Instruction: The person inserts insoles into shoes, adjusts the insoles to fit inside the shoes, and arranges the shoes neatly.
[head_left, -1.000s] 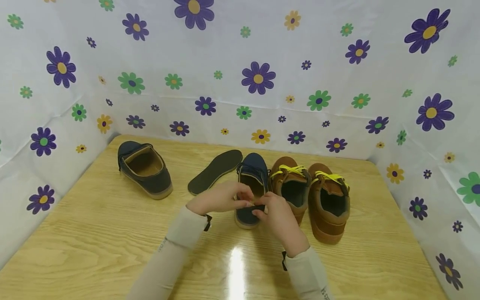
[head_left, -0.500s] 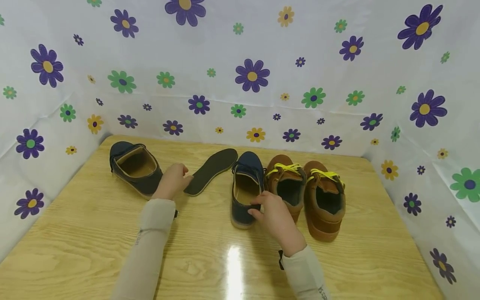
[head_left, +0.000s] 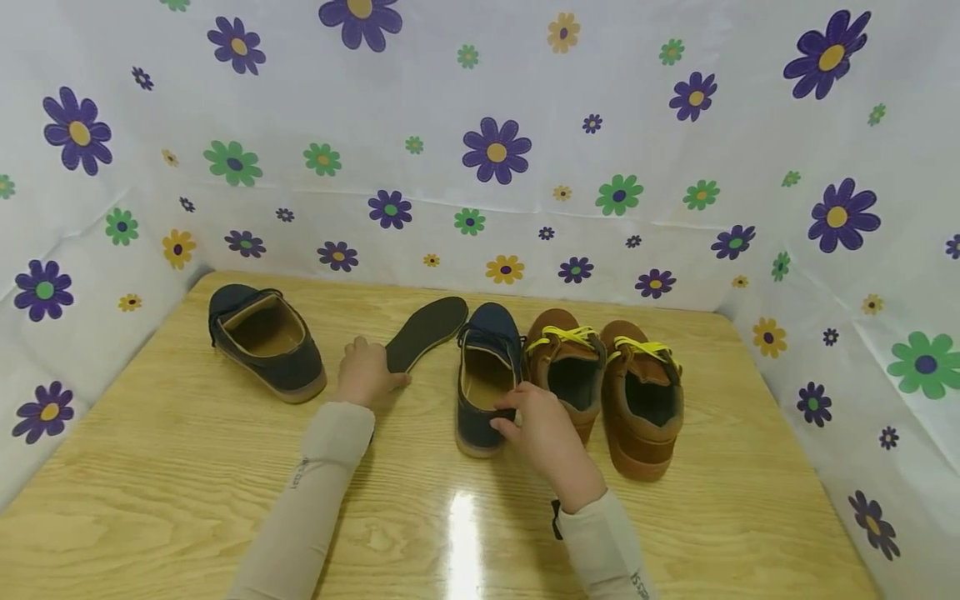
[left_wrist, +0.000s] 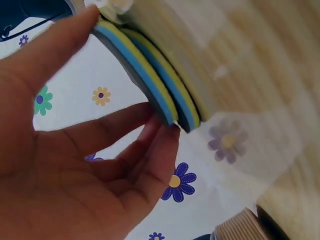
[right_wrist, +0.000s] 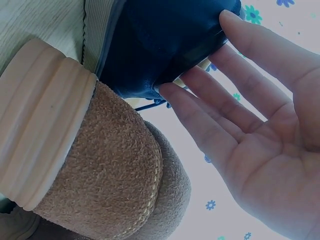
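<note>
One white cloth backdrop (head_left: 420,100), printed with purple, green and yellow flowers, standing behind and at both sides. One wood-grain bench (head_left: 187,517), bearing all the footwear, with a bright streak of reflected light towards its front. Two pale sleeves (head_left: 300,508), cuffed at the wrists. Two brown shoes, suede-like, side by side at the right: outer brown shoe (head_left: 645,408) and inner brown shoe (head_left: 567,367), toes pointing to the backdrop. One middle navy shoe (head_left: 487,379), upright, just left of the inner brown shoe. One far-left navy shoe (head_left: 266,333), upright, set at a slant, well apart from its mate. One stack of insoles (head_left: 427,329), flat between the navy shoes, dark on top; the left wrist view shows two edges layered grey, blue and yellow. One left hand (head_left: 367,371), gripping the stack's near end between thumb and fingers. One right hand (head_left: 547,433), pinching the middle navy shoe at its heel rim. Yellow laces (head_left: 567,335) on both brown shoes.
</note>
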